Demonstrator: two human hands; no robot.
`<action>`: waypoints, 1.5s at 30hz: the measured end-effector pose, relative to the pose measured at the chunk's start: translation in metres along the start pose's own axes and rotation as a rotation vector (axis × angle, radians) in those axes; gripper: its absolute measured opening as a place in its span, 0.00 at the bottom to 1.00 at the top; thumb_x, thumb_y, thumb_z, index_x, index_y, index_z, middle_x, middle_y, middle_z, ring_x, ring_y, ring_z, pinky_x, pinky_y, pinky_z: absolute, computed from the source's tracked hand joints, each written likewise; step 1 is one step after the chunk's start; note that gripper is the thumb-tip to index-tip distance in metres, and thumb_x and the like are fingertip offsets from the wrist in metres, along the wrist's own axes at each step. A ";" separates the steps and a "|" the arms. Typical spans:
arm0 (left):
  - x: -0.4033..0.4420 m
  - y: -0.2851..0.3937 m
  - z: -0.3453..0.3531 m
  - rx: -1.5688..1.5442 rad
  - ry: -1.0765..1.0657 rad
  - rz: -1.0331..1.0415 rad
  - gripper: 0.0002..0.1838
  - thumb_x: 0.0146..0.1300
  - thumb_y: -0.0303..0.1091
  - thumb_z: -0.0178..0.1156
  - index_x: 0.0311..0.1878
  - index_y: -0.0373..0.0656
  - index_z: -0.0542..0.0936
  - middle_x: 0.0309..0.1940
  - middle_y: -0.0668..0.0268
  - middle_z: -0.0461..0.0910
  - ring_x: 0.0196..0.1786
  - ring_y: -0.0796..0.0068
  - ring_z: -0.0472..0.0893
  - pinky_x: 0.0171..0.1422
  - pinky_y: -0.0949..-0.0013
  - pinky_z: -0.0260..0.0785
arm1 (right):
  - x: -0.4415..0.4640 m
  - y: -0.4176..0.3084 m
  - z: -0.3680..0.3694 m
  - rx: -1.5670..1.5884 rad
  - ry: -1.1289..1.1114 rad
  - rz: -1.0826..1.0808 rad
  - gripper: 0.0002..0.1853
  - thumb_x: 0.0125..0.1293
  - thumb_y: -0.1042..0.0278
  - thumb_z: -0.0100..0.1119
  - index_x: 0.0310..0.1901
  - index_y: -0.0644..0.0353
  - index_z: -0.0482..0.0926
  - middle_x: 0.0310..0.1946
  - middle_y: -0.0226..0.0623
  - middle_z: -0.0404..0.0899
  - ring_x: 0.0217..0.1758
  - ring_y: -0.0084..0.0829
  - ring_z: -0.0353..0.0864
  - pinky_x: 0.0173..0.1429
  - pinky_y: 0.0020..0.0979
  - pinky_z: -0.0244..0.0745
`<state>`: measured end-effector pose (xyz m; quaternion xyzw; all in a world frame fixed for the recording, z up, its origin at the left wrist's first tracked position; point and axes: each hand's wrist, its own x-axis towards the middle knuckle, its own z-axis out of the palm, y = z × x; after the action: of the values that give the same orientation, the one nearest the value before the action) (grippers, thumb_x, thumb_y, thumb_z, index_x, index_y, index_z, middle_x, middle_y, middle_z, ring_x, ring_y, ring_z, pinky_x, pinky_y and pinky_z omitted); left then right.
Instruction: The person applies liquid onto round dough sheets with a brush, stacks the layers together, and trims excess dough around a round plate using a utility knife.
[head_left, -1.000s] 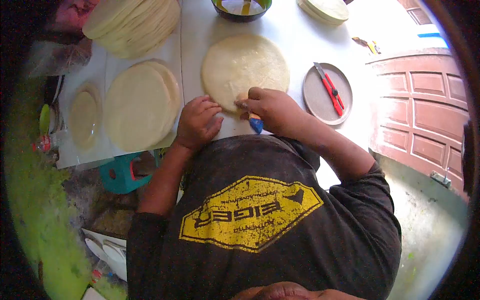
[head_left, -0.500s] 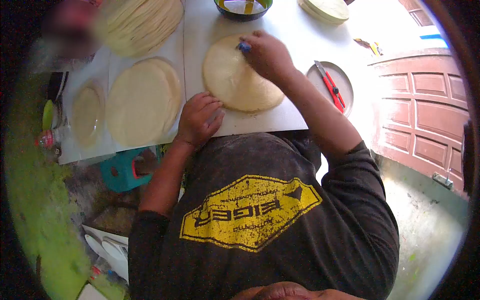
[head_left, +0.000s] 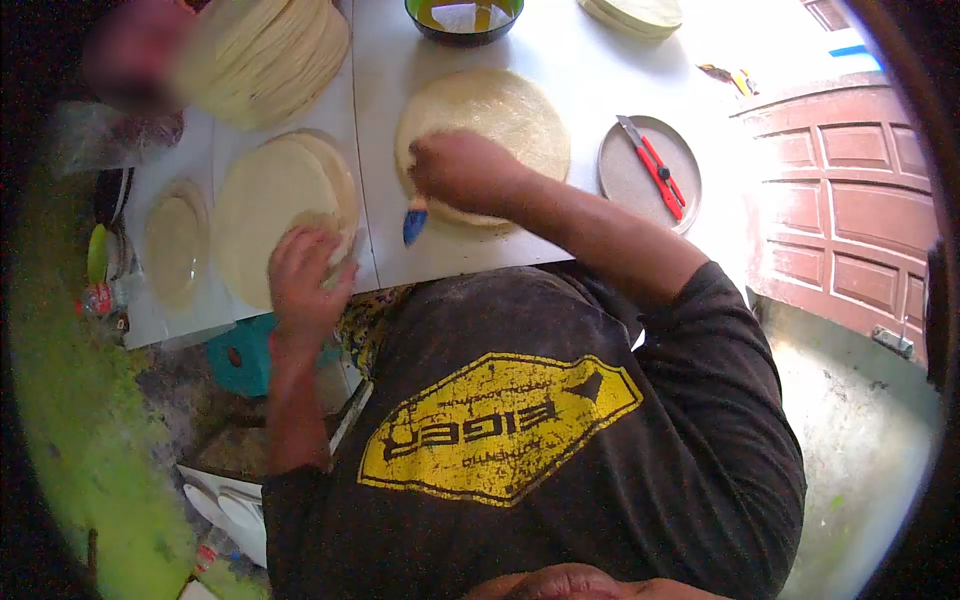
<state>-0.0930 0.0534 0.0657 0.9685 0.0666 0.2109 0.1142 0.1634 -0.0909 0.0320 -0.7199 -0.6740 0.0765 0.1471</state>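
A small brush (head_left: 415,225) with blue bristles is held in my right hand (head_left: 468,172), its tip pointing down toward me. That hand is over the near left part of a shiny, oily-looking dough round (head_left: 520,115). My left hand (head_left: 308,275) lies over the near right part of a short stack of pale flat dough rounds (head_left: 262,205), fingers spread and slightly blurred. Whether its fingertips touch the top sheet I cannot tell. Behind the shiny round stands a dark bowl (head_left: 465,37) with a green rim and yellowish liquid inside.
A red cutter knife (head_left: 662,172) rests on a grey round plate (head_left: 625,190) at the right. A tall stack of rounds (head_left: 270,60) is at the back left, another stack (head_left: 635,15) at the back right. A clear-wrapped round item (head_left: 175,250) lies far left.
My right hand has swung left and toward me with the brush. My left hand has left the edge of the shiny round and moved left onto the short stack.
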 end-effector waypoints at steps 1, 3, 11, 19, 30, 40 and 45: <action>-0.005 -0.010 -0.006 0.146 -0.020 -0.053 0.23 0.44 0.37 0.75 0.47 0.45 0.83 0.51 0.61 0.79 0.59 0.54 0.75 0.63 0.53 0.69 | -0.009 -0.008 -0.018 0.087 0.063 -0.060 0.09 0.63 0.64 0.56 0.40 0.59 0.80 0.35 0.47 0.81 0.42 0.49 0.83 0.45 0.47 0.78; -0.015 -0.028 -0.017 0.143 -0.061 -0.095 0.26 0.43 0.38 0.76 0.49 0.45 0.83 0.52 0.61 0.78 0.61 0.54 0.74 0.64 0.53 0.68 | -0.032 0.005 -0.041 0.123 0.199 -0.001 0.10 0.58 0.69 0.60 0.42 0.55 0.82 0.38 0.44 0.79 0.43 0.47 0.81 0.45 0.45 0.77; -0.042 -0.037 -0.036 0.135 -0.115 -0.118 0.27 0.44 0.38 0.76 0.51 0.45 0.83 0.54 0.62 0.78 0.62 0.55 0.73 0.67 0.53 0.66 | -0.082 -0.006 -0.059 0.437 -0.087 0.217 0.12 0.61 0.63 0.62 0.47 0.50 0.83 0.41 0.42 0.80 0.46 0.42 0.83 0.52 0.41 0.77; -0.037 -0.047 -0.045 0.092 -0.182 0.001 0.21 0.50 0.40 0.72 0.48 0.46 0.84 0.49 0.65 0.81 0.59 0.61 0.76 0.66 0.55 0.67 | -0.019 0.041 -0.084 0.274 0.256 0.588 0.13 0.68 0.58 0.56 0.35 0.59 0.83 0.27 0.40 0.82 0.33 0.41 0.83 0.41 0.38 0.77; -0.028 -0.054 -0.048 0.045 -0.219 0.108 0.17 0.51 0.40 0.70 0.43 0.44 0.83 0.44 0.66 0.81 0.53 0.62 0.78 0.60 0.58 0.70 | 0.056 -0.077 -0.024 0.315 -0.047 -0.213 0.12 0.61 0.62 0.62 0.45 0.54 0.82 0.43 0.40 0.79 0.48 0.46 0.80 0.51 0.43 0.77; -0.027 -0.048 -0.055 0.039 -0.155 0.114 0.17 0.44 0.34 0.69 0.41 0.42 0.83 0.41 0.63 0.80 0.51 0.60 0.78 0.59 0.57 0.71 | 0.083 -0.106 0.012 0.149 -0.199 -0.358 0.11 0.56 0.62 0.65 0.41 0.49 0.82 0.39 0.33 0.79 0.45 0.41 0.81 0.47 0.43 0.78; -0.031 -0.055 -0.052 -0.051 -0.164 0.070 0.14 0.47 0.33 0.68 0.39 0.41 0.83 0.40 0.62 0.80 0.50 0.58 0.78 0.58 0.56 0.71 | 0.093 -0.104 0.008 0.156 -0.250 -0.259 0.10 0.59 0.61 0.62 0.41 0.53 0.82 0.39 0.39 0.79 0.45 0.43 0.81 0.50 0.42 0.77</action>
<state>-0.1472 0.1109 0.0858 0.9810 0.0177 0.1366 0.1364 0.0693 0.0071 0.0655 -0.5984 -0.7661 0.1979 0.1261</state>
